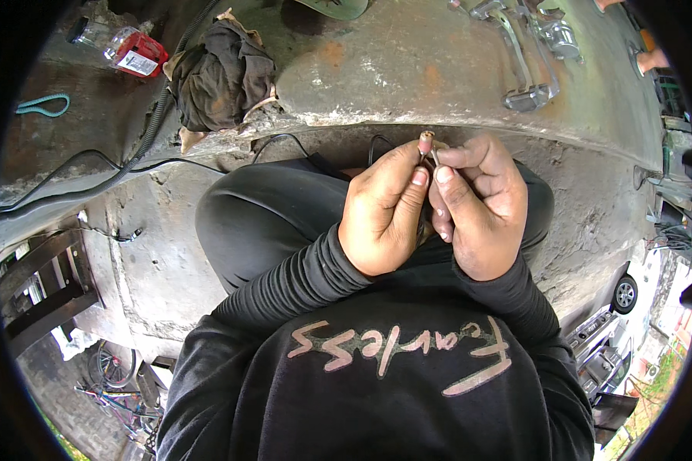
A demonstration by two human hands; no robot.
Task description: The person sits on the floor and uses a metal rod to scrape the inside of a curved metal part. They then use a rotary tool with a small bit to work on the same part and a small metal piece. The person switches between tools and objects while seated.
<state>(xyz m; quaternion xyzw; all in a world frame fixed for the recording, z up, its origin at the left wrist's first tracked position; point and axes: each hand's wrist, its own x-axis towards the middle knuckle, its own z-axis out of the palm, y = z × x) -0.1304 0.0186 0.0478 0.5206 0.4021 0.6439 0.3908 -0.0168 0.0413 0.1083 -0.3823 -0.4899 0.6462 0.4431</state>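
My left hand [384, 211], thumb and fingers closed, holds a small part with a pinkish cylindrical body and a brassy top [426, 143] upright between the fingertips. Just to its right, my right hand [480, 211] pinches a thin pale metal piece [436, 157] between thumb and forefinger, close against the pink part; its other fingers curl beneath. The lower ends of both pieces are hidden by my fingers. Both hands are held over my crossed legs, in dark sleeves.
Ahead lies a worn ledge [346, 77] with a crumpled dark cloth [219, 73], red-labelled bottle [138, 54], teal loop [44, 105] and metal clamp tools [527, 96]. Hoses and cables [123, 173] run along the left. A metal frame [42, 307] and bicycle [111, 365] are lower left.
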